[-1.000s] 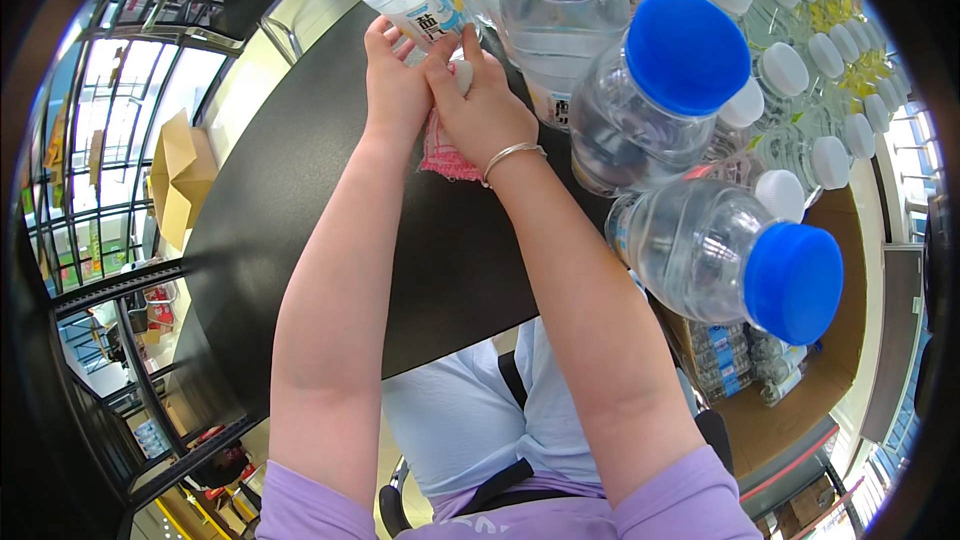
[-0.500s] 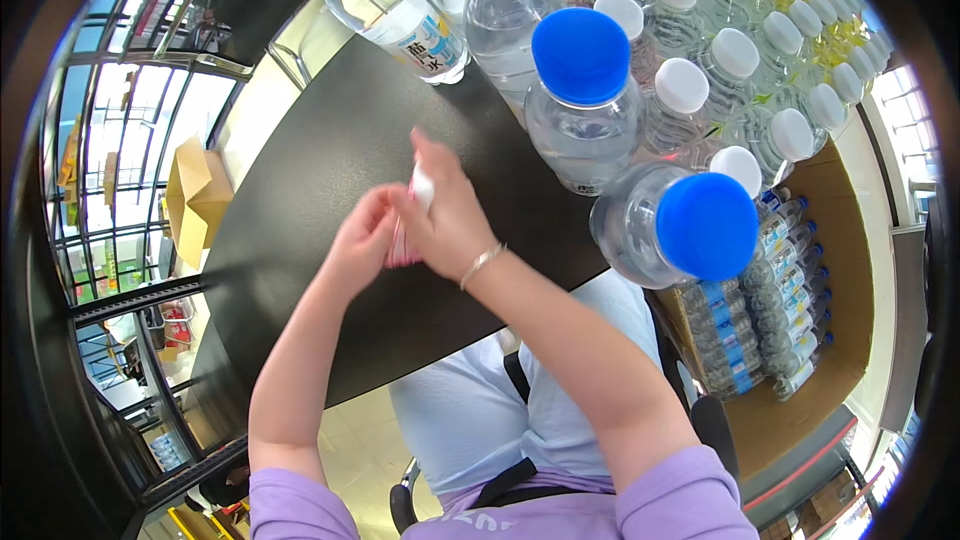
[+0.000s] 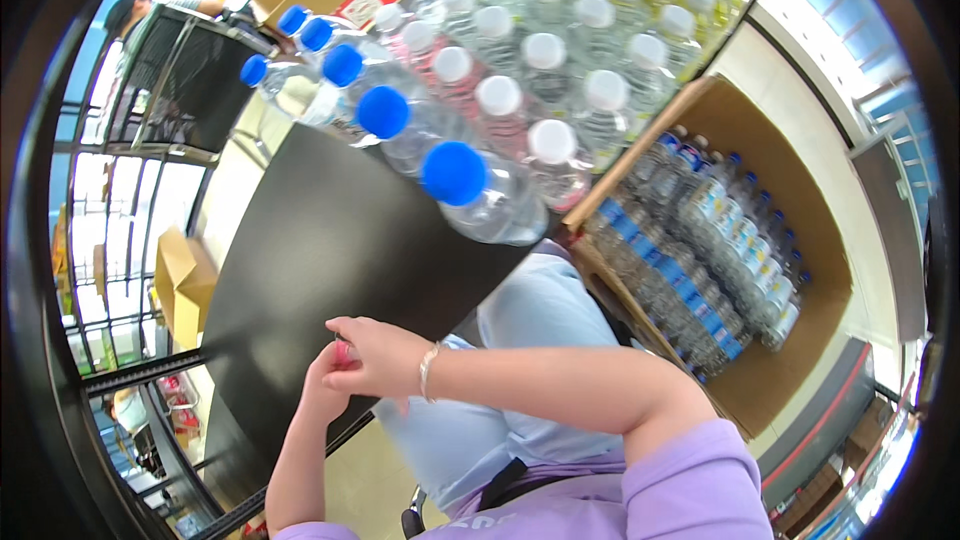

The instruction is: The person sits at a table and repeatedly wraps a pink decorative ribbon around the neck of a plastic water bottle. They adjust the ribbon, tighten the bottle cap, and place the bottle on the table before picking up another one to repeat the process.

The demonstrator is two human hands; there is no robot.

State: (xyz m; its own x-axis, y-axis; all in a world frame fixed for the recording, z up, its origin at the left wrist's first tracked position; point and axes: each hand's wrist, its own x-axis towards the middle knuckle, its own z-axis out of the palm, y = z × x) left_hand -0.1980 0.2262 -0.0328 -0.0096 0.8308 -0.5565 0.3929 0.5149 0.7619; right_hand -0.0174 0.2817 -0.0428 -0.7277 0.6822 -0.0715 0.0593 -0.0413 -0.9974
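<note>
Right hand (image 3: 375, 355) and left hand (image 3: 325, 390) pinch small pink thing (image 3: 342, 351).

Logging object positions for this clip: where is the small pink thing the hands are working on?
In the head view it sits lower left, pinched between the left hand and right hand, over the near edge of the black table: the pink item.
</note>
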